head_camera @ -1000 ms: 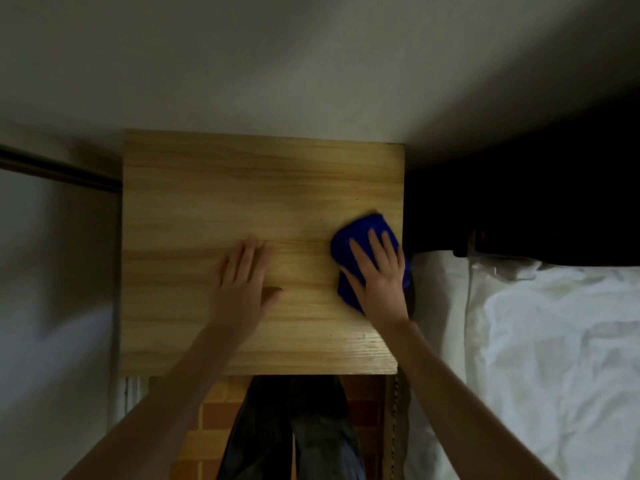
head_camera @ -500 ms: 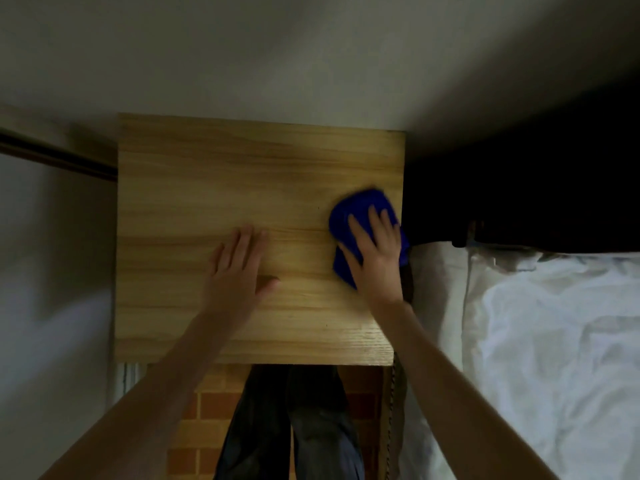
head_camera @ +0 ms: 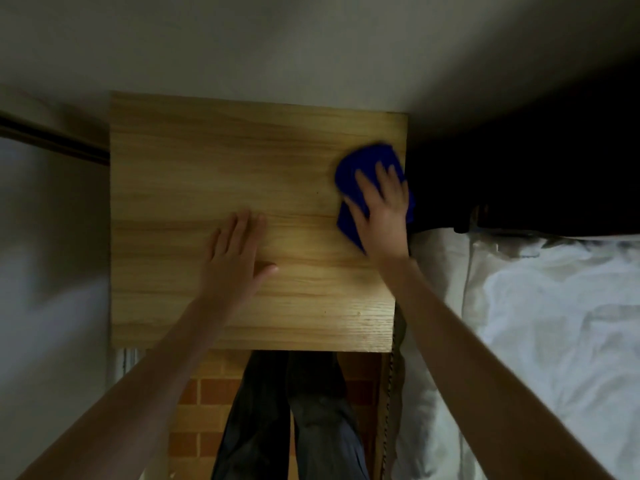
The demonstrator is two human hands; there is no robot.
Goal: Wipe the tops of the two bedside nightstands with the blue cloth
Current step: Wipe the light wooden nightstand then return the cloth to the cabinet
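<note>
My right hand (head_camera: 382,209) pressed blue cloth (head_camera: 367,161) flat, fingers straight, at 3 o'clock edge of nightstand tabletop (head_camera: 207,161). My left hand (head_camera: 235,258) splayed flat near centre, bracing. Wiping underway; next sweep, I judged, needed to head toward 9 o'clock.

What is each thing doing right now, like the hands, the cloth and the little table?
nightstand: upright, top being wiped.
blue cloth: bunched, at its right edge.
right hand: fingers straight, pressing the cloth.
left hand: flat on the wood, holding nothing.
white bedding: rumpled.
</note>
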